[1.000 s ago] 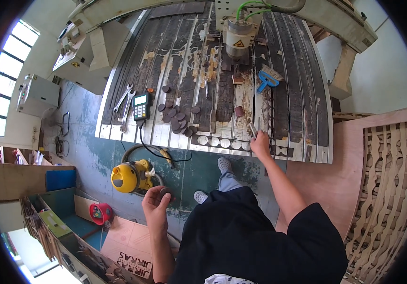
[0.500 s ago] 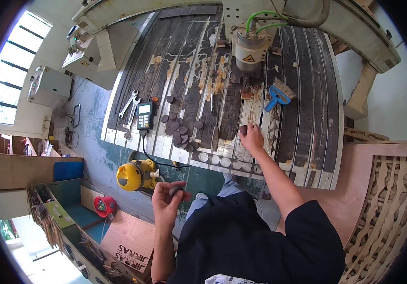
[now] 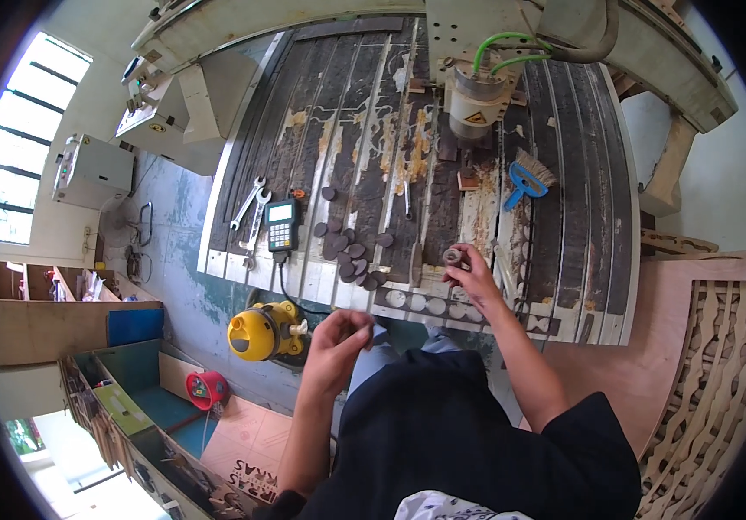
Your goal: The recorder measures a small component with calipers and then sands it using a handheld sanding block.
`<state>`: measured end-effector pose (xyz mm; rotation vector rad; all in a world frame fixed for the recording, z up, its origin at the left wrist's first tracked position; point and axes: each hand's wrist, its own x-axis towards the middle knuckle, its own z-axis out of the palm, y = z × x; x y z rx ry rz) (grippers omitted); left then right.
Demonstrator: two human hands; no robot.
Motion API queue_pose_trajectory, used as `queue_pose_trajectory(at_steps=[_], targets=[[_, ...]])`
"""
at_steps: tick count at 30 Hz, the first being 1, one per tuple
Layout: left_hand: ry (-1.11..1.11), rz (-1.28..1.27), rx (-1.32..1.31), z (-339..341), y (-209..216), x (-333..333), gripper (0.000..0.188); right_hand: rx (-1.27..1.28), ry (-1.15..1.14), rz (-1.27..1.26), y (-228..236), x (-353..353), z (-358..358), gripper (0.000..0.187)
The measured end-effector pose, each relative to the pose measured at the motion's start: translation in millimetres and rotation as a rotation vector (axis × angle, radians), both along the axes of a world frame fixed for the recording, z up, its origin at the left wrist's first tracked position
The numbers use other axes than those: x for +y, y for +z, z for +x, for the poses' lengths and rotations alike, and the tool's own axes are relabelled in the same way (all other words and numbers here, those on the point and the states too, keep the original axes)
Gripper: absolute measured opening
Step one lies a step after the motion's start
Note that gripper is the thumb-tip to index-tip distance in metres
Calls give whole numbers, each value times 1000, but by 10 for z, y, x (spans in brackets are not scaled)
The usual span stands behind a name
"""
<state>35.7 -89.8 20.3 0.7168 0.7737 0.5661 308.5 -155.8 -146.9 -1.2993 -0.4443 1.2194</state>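
My right hand (image 3: 474,276) is closed on a small brownish round disc (image 3: 452,256), pinched at the fingertips above the near part of the slotted machine bed (image 3: 303,269). My left hand (image 3: 336,345) is held lower, off the bed's front edge, with its fingers curled together; what they hold, if anything, is hidden. Several dark round discs (image 3: 356,250) lie loosely piled on the bed, left of my right hand. Along the front edge runs a row of pale round spots (image 3: 416,302), close below that hand.
A keypad controller (image 3: 282,232) and two wrenches (image 3: 248,204) lie left of the discs. A blue hand brush (image 3: 525,184) lies right of the machine's spindle (image 3: 474,108). On the floor, a yellow vacuum cleaner (image 3: 254,334) stands near a red bucket (image 3: 206,390).
My right hand has drawn slightly nearer, its disc now turned with a round face showing. My left hand has moved right and curled; the dark disc seen in it earlier no longer shows.
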Motion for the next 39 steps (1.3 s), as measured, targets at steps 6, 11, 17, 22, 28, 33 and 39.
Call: queue_pose_trajectory(at_steps=[6, 11, 17, 22, 28, 33, 39], targets=[[-159, 252, 155, 153, 99, 497, 28, 39, -136, 99, 781, 1, -445, 27], [-178, 293, 107, 10, 189, 849, 40, -99, -209, 234, 1363, 196, -912, 23], [-228, 222, 60, -216, 333, 1124, 35, -366, -189, 242, 1840, 501, -1426, 28], [-202, 205, -57, -280, 317, 1187, 27, -699, -190, 338, 1961, 627, -1520, 33], [-227, 264, -44, -231, 338, 1147, 21, -959, -232, 317, 2230, 588, -1559, 30], [-257, 481, 91, -164, 476, 981, 20, -1245, -112, 410, 2347, 616, -1503, 33], [-206, 559, 93, -103, 376, 863, 18, -1257, 34, 413, 2408, 524, -1364, 36]])
